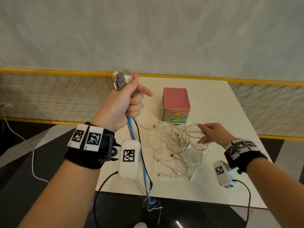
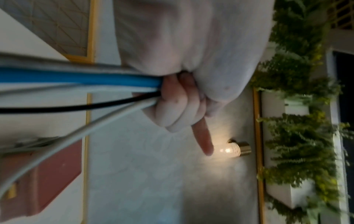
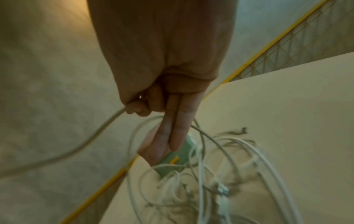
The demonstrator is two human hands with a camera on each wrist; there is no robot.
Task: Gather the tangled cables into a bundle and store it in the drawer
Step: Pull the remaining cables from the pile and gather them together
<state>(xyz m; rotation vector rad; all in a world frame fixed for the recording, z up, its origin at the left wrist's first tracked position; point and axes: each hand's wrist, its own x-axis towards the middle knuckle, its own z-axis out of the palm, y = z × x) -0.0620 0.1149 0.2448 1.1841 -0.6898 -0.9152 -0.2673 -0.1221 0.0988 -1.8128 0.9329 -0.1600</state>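
Note:
My left hand (image 1: 131,102) is raised above the table's left side and grips a bunch of cables (image 1: 131,129), blue, black and white. Their USB plugs (image 1: 120,79) stick up out of the fist, and the loose ends hang past the table's front edge. In the left wrist view the fingers (image 2: 178,106) curl round the blue cable (image 2: 76,77), with the index finger pointing out. My right hand (image 1: 205,134) is over the tangle of white cables (image 1: 177,148) on the table. Its thumb and index finger (image 3: 134,107) pinch one white cable (image 3: 103,130). The other fingers are straight.
A small drawer unit (image 1: 176,104), pink above green with yellow handles, stands behind the tangle with both drawers closed. The white table (image 1: 238,122) is backed by a yellow mesh railing (image 1: 49,96). Black camera leads hang from both wrists over the dark floor.

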